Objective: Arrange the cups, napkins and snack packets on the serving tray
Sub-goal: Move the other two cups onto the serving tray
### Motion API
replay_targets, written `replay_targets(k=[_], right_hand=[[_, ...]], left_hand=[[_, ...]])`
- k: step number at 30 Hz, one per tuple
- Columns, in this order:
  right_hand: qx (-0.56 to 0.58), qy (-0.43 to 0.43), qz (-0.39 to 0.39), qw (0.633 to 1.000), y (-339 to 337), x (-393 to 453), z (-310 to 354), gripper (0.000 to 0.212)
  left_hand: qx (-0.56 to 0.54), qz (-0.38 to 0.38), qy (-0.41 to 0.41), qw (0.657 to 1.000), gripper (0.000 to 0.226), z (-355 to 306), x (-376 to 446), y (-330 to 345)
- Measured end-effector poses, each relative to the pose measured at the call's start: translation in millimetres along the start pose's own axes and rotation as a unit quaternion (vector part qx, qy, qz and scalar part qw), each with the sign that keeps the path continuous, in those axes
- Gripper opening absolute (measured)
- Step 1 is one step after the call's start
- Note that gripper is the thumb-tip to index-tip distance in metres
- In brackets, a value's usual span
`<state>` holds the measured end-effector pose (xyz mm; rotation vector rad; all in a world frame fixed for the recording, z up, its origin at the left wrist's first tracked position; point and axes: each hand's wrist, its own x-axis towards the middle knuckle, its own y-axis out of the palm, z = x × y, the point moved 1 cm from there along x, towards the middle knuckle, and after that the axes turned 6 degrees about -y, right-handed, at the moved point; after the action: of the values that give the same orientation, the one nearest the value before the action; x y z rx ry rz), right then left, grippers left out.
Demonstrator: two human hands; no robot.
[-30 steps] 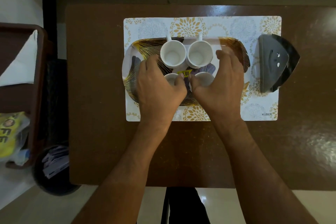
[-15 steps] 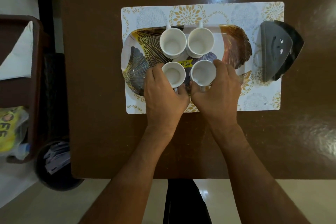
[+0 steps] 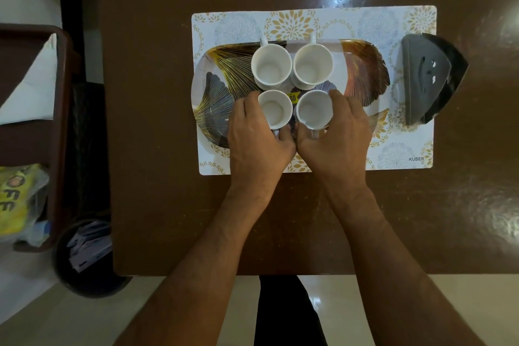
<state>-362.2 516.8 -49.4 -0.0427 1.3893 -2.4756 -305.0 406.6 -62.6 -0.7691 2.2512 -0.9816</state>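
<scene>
Several white cups stand in a tight square on the leaf-patterned serving tray. The two far cups stand free, handles pointing away. My left hand wraps the near left cup, fingers at its handle. My right hand wraps the near right cup the same way. Both near cups rest on the tray. A white napkin and a yellow snack packet lie in a brown crate at the far left.
The tray sits on a floral placemat on a brown table. A dark napkin holder stands on the mat's right end. A black bin with papers stands on the floor at the left.
Both hands have drawn back toward me, uncovering the two near cups; they now grip them from the near side at the handles. The view has shifted slightly.
</scene>
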Motion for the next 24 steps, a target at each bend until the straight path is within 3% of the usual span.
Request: replay_targets(k=[12,19,24], right_hand=[[-0.037,-0.007,-0.002,0.999,3,-6,2,0.077],[-0.123,-0.058,-0.091,0.987,1,-17,23,0.076],[-0.157,-0.100,-0.114,0.976,11,-24,56,0.071]], left_hand=[[-0.012,0.029,0.008,0.999,0.076,5,0,-4],[0.005,0.020,0.032,0.999,0.076,13,-4,-28],[0.055,-0.002,0.061,0.997,0.075,37,-3,-62]])
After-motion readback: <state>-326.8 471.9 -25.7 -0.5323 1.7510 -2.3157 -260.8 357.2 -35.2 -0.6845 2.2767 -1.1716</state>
